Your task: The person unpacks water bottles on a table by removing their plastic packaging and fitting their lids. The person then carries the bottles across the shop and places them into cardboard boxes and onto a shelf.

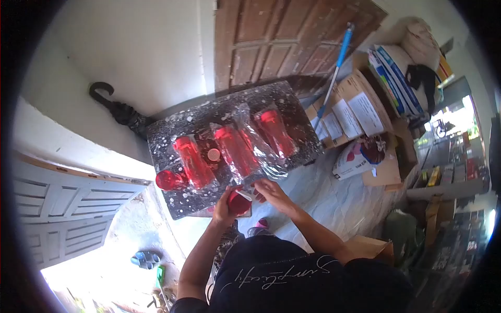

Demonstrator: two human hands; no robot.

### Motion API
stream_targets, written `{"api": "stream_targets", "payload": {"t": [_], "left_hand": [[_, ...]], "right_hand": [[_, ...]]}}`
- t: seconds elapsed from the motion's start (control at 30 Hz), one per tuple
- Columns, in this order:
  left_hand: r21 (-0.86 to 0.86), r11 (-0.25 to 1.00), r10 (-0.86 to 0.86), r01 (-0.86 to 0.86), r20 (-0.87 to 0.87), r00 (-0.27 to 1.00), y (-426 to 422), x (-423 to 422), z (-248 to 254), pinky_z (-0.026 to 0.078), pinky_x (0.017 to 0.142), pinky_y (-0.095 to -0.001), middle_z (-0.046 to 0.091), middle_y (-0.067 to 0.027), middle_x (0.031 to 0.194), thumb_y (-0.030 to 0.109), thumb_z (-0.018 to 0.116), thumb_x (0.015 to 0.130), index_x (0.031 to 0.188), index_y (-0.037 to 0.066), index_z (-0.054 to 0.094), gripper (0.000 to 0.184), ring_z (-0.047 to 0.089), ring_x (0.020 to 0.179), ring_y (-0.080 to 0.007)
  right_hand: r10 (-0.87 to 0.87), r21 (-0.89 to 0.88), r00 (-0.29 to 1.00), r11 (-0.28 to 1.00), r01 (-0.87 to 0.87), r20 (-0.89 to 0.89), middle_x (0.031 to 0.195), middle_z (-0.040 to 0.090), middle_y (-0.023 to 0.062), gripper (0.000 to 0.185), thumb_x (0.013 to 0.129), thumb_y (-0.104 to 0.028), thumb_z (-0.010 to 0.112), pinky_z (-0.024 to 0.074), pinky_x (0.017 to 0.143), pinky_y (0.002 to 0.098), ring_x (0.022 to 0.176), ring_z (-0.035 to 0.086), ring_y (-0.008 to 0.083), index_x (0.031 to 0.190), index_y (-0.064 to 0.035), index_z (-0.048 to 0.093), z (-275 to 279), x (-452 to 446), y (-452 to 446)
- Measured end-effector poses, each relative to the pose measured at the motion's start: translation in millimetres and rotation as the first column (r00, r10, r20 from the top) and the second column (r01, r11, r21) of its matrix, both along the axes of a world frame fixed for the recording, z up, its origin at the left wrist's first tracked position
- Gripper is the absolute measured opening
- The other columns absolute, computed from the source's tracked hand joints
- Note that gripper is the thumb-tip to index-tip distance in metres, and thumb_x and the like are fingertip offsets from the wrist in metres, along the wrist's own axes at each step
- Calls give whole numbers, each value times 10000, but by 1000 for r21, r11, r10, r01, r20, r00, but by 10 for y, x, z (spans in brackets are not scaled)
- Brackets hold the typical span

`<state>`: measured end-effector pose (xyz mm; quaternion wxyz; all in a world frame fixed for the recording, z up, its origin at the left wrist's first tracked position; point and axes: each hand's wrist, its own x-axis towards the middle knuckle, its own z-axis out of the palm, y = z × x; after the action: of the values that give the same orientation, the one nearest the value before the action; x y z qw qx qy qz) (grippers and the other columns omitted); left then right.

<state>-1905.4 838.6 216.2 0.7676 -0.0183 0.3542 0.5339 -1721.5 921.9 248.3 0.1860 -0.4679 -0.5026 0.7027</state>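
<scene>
My left hand (224, 207) is closed around a red cup-like piece (239, 204) near the front edge of the speckled dark table (180, 207). A white strip (243, 195) lies across the top of that piece. Just to its right is my right hand (269, 192), fingers stretched out and apart, close to the strip; contact is unclear. Several red bottles in clear plastic wrap stand or lie on the table, among them a left one (194, 163), a middle one (236, 151) and a right one (276, 133). A red round item (168, 180) lies at the left edge.
A black umbrella (122, 112) leans at the wall left of the table. On the right are a blue-handled pole (342, 52), cardboard boxes (360, 104) and a white bag (355, 159). A brown door (292, 36) is behind, and sandals (145, 259) lie at lower left.
</scene>
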Motion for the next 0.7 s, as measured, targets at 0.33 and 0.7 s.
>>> {"api": "stream_targets", "payload": {"t": [0.33, 0.7], "left_hand": [[-271, 960, 140, -66, 265, 954, -560, -1081, -538, 554, 717, -490, 593, -161, 1152, 545, 444, 946, 1256, 102, 499, 543, 607, 1023, -394], [-379, 906, 293, -189, 240, 925, -963, -1276, -713, 538, 829, -519, 628, -152, 1089, 389, 486, 957, 1173, 73, 536, 385, 629, 1004, -314]], "right_hand": [[24, 705, 839, 530, -471, 543, 1149, 514, 275, 256, 876, -53, 511, 463, 862, 477, 1037, 556, 420, 1113, 42, 524, -1836, -1784, 909], [53, 767, 899, 502, -400, 435, 907, 614, 82, 209, 808, 5, 595, 502, 621, 360, 774, 621, 265, 1007, -57, 584, -1808, -1680, 832]]}}
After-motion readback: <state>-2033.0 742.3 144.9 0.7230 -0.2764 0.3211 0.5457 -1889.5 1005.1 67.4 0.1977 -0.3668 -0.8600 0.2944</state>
